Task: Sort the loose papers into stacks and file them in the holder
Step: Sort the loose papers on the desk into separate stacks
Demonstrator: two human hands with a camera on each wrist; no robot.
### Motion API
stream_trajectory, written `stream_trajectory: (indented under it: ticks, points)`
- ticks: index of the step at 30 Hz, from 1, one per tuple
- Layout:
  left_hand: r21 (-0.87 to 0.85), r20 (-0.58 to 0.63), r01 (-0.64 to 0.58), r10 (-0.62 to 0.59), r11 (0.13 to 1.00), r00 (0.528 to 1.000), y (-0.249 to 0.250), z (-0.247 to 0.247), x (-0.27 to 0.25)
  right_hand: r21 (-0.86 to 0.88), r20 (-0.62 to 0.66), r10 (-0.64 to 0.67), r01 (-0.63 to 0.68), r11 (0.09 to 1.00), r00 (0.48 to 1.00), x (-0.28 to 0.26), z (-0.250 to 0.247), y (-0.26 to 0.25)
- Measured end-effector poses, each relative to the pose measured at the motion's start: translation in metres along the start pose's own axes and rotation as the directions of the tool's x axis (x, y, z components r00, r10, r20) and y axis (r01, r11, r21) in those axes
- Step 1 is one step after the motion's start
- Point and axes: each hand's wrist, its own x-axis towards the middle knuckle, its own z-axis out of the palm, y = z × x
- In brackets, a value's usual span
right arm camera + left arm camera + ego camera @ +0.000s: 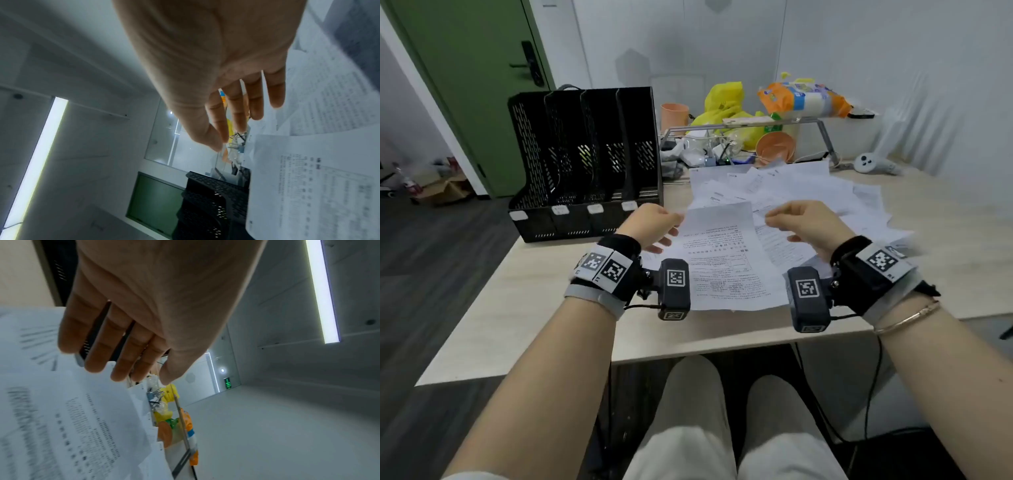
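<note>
Hovering over the papers [784,192] on the tabletop [517,308], both hands, left [654,224] and right [806,226], look relaxed, apparently holding nothing.

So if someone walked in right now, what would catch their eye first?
Probably the spread of loose papers covering the middle of the desk, with the left hand and right hand hovering open over the nearest sheet. Next, the black file holder at the desk's left, its slots looking empty.
</note>
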Motion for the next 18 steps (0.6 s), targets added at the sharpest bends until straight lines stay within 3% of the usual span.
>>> stream_trajectory:
  ticks: [6,10,14,18]
  points:
    - [0.126,0.083,0.118,-0.129,0.985,0.988,-0.017,0.014,-0.002,-0.24,0.068,0.143,-0.123,0.963,0.987,-0.002,0.006,0.032]
    - [0.183,0.089,0.195,-0.214,0.964,0.973,-0.025,0.018,-0.004,-0.294,0.072,0.236,-0.205,0.934,0.969,-0.001,0.011,0.046]
    - [0.133,0.085,0.282,-0.294,0.95,0.952,-0.032,0.019,-0.004,-0.309,0.111,0.338,-0.291,0.905,0.934,-0.002,0.014,0.057]
    - [0.107,0.093,0.321,-0.331,0.941,0.939,-0.034,0.023,-0.002,-0.296,0.14,0.349,-0.297,0.908,0.926,-0.004,0.018,0.062]
